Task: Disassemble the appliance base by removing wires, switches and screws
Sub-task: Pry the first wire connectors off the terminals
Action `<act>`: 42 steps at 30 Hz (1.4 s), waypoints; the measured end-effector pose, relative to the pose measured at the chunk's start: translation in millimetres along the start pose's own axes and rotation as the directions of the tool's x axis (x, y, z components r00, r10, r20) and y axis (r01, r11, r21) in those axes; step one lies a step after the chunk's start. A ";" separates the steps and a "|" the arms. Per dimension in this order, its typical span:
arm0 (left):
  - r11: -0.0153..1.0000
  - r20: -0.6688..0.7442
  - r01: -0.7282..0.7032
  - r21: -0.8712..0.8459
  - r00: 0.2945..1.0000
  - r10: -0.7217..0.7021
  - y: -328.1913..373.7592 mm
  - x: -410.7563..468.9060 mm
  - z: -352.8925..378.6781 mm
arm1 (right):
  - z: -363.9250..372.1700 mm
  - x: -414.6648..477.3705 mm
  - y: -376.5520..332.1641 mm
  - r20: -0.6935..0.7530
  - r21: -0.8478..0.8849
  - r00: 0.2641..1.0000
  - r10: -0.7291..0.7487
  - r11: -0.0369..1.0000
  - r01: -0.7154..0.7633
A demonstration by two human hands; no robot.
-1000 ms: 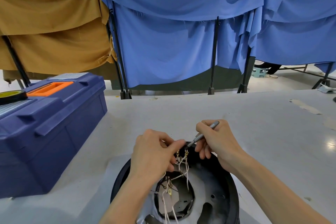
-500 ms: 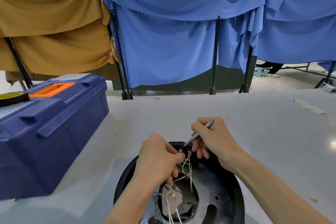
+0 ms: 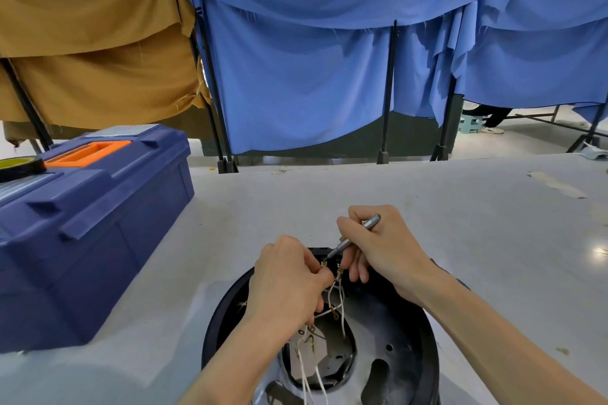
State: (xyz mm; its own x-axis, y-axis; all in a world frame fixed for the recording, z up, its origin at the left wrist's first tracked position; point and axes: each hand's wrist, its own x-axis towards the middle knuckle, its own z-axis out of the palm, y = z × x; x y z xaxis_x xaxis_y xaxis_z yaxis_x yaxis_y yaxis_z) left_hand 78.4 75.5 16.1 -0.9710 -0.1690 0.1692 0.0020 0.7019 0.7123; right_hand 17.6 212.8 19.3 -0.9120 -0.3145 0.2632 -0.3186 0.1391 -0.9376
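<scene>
**Prying at the wire terminals by the base's far rim**

Hands: your left hand [image 3: 289,286] has its fingers curled round the white wires [image 3: 336,297], pinching them just below the brass terminals [image 3: 324,264]. Your right hand [image 3: 383,250] grips the slim silver screwdriver [image 3: 357,232] like a pen.

Where: the appliance base [image 3: 411,339] lies open side up on the table [image 3: 460,207], right in front of you. Its near edge is cut off by the frame. The terminals sit between your hands, over the far rim.

Geometry that matters: the driver's long axis runs from upper right down to lower left. Its tip is at the leftmost terminal, right against your left fingertips. The wires rise from the base's centre opening to the terminals, so the tool crosses them at an angle.

My read: you're working a terminal loose. What it plugs into is hidden behind your fingers, so I can't tell whether it's free yet.

Next move likely needs your left hand pulling along the wire, not sideways. The risk is the tip slipping into your left fingertips.

The blue toolbox [image 3: 98,223] sits well apart on your left.
</scene>
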 end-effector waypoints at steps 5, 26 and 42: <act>1.000 -0.008 0.000 -0.005 1.000 0.000 1.0 -0.4 0.9 | 3.7 -0.2 -2.5 -0.003 -0.050 0.999 -0.042 0.998 0.042; 0.999 0.003 0.014 -0.049 1.000 -0.014 -2.3 2.2 2.4 | 1.5 3.6 -0.7 -0.022 0.074 0.998 0.062 0.995 -0.061; 0.999 0.016 0.008 -0.044 1.000 -0.007 -1.9 1.8 2.6 | 2.9 3.1 -2.9 -0.016 -0.002 1.000 0.016 1.000 -0.016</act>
State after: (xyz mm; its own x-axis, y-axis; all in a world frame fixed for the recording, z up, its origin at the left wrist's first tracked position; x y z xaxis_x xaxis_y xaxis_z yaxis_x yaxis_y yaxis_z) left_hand 76.1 75.6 13.3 -0.9746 -0.1630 0.1535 0.0049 0.6697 0.7426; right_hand 16.5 208.7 22.2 -0.9212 -0.2972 0.2513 -0.3040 0.1463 -0.9414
